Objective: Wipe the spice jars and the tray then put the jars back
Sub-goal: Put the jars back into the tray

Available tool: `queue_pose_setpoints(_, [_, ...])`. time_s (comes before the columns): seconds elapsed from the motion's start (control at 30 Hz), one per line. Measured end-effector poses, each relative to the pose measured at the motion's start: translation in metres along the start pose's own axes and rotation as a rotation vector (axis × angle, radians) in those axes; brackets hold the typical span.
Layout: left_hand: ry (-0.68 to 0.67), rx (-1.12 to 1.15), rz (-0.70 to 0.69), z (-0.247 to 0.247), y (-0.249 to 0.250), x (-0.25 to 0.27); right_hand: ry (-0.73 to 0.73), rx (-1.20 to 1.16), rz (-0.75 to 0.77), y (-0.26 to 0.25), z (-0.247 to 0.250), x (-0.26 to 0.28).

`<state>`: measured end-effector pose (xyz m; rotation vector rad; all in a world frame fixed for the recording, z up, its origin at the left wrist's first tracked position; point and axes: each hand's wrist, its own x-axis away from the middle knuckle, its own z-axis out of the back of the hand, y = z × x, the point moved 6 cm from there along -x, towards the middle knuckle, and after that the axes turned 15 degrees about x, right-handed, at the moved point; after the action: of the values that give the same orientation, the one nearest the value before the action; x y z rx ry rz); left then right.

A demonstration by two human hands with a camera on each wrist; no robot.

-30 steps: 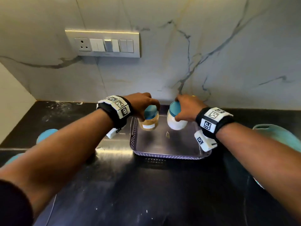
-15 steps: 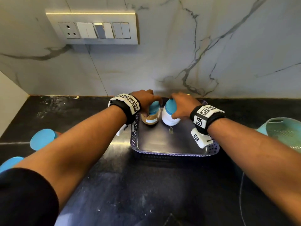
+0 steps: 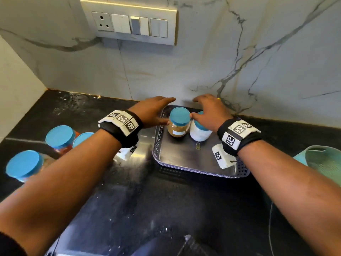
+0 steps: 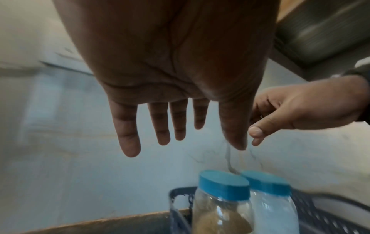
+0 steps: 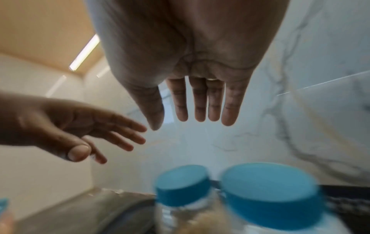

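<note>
Two blue-lidded spice jars stand side by side at the back of the metal tray (image 3: 186, 159): a brown-spice jar (image 3: 178, 122) (image 4: 222, 204) (image 5: 180, 204) on the left and a white-powder jar (image 3: 200, 133) (image 4: 270, 204) (image 5: 276, 201) on the right. My left hand (image 3: 153, 111) (image 4: 176, 123) hovers just left of and above the brown jar, fingers straight, holding nothing. Above the white jar, my right hand (image 3: 210, 111) (image 5: 198, 106) hangs with fingers spread and empty, partly hiding the white jar's lid in the head view.
Three more blue-lidded jars (image 3: 60, 138) (image 3: 24, 166) (image 3: 82, 138) stand on the black counter (image 3: 147, 209) at the left. A teal strainer basket (image 3: 324, 161) sits at the right edge. The marble wall (image 3: 203, 71) with a switch panel (image 3: 129, 24) rises right behind the tray.
Both hands have let go of the two jars, which now stand in the tray, and have lifted off with fingers straightened. The head view has tilted down and left.
</note>
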<state>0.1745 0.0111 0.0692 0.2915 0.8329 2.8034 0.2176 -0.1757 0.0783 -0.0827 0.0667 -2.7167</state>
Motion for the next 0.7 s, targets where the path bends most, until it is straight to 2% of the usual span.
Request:
queue_pose_setpoints(0.07, [0.109, 0.048, 0.068, 0.019, -0.019, 0.047, 0.104, -0.105, 0.078, -0.037, 0.012, 0.004])
queue_pose_setpoints(0.13, [0.234, 0.099, 0.199, 0.036, -0.047, 0.105, 0.136, -0.15, 0.222, -0.09, 0.013, 0.008])
queue_pose_setpoints(0.2, [0.349, 0.145, 0.349, 0.049, -0.079, 0.166, 0.106, -0.128, 0.374, -0.149, 0.004, 0.012])
queue_pose_setpoints(0.27, [0.472, 0.035, 0.511, 0.061, -0.111, 0.231, 0.033, -0.092, 0.507, -0.209, -0.012, 0.015])
queue_pose_setpoints(0.33, [0.576, -0.168, 0.696, 0.07, -0.139, 0.288, -0.057, -0.03, 0.561, -0.26, -0.029, 0.015])
queue_pose_setpoints(0.37, [0.592, -0.197, 0.765, 0.07, -0.15, 0.307, -0.098, 0.001, 0.552, -0.278, -0.04, 0.012])
queue_pose_setpoints(0.43, [0.585, -0.119, 0.849, 0.064, -0.178, 0.333, -0.174, 0.058, 0.526, -0.312, -0.059, 0.008])
queue_pose_setpoints(0.53, [0.482, -0.013, 0.86, 0.052, -0.215, 0.338, -0.247, 0.129, 0.522, -0.342, -0.087, 0.007])
queue_pose_setpoints(0.7, [0.288, -0.006, 0.816, 0.041, -0.229, 0.315, -0.191, 0.154, 0.492, -0.346, -0.102, 0.013])
